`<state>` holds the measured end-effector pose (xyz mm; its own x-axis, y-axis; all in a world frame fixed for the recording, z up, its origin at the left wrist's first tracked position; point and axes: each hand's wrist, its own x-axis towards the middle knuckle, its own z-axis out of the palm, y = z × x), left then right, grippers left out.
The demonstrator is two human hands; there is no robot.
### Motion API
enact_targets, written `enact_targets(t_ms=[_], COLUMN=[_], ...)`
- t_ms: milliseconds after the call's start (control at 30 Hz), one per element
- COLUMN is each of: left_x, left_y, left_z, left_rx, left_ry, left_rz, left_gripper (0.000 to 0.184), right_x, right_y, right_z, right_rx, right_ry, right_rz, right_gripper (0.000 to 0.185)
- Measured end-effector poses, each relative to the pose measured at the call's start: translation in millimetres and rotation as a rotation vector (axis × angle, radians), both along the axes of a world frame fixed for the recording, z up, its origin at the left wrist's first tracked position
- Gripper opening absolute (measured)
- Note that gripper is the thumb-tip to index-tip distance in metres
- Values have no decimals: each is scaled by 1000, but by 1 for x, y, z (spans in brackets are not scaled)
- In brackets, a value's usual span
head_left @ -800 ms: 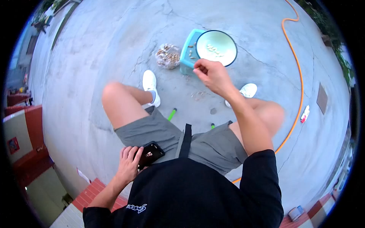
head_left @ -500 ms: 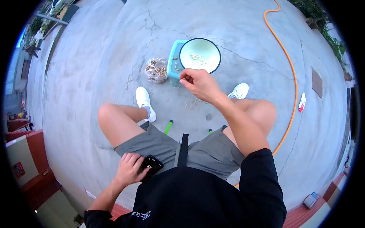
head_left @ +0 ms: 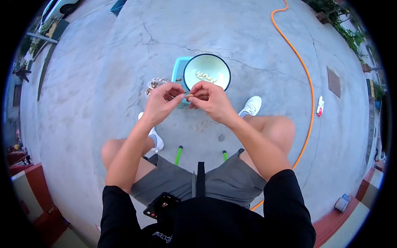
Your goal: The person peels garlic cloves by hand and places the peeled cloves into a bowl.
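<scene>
My left hand (head_left: 160, 103) and my right hand (head_left: 211, 101) meet fingertip to fingertip in front of a turquoise stool (head_left: 178, 68). Between them is a small brownish piece (head_left: 189, 96), pinched by my right fingers; my left fingertips touch its end. Just beyond the hands, a white dark-rimmed bowl (head_left: 215, 66) on the stool holds several pale pieces (head_left: 205, 77). One brown piece (head_left: 178, 79) lies on the stool beside the bowl. Partly behind my left hand stands a clear bag (head_left: 154, 84) of brown pieces. A black phone (head_left: 162, 205) rests on my lap.
An orange hose (head_left: 308, 78) curves along the right side of the cracked concrete ground. Near it lie a white and red bottle (head_left: 320, 106) and a flat brownish plate (head_left: 333, 82). My white shoes (head_left: 251, 106) flank the stool, and green legs (head_left: 178, 155) show below me.
My left hand has left the phone on my lap and come up to meet my right hand near the bowl. The view has shifted, so the stool and bowl appear lower and further left.
</scene>
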<state>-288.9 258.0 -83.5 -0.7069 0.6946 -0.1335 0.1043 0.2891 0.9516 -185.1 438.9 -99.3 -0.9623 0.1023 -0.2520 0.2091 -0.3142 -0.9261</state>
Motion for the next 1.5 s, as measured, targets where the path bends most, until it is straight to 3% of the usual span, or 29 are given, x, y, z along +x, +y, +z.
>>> enact_targets(t_ms=[133, 333, 800, 1000, 1267, 1500], left_x=[-8, -15, -8, -1, 3, 3], left_y=[-1, -6, -10, -10, -10, -12], left_z=[-19, -14, -15, -17, -11, -12], left_rx=[158, 250, 301, 269, 216, 269], left_ry=[-398, -578, -508, -437, -443, -379], left_rz=[-14, 35, 153, 146, 158, 111], left_gripper=[11, 11, 14, 13, 14, 9], right_x=[-9, -20, -21, -12, -8, -9], right_y=[-5, -11, -13, -13, -15, -18], right_z=[-4, -10, -6, -6, -7, -9], right_rx=[52, 48, -126, -79, 212, 198], right_ry=[31, -27, -3, -8, 143, 148], right_rz=[-42, -37, -29, -20, -17, -27], right_gripper=[8, 12, 17, 18, 17, 19])
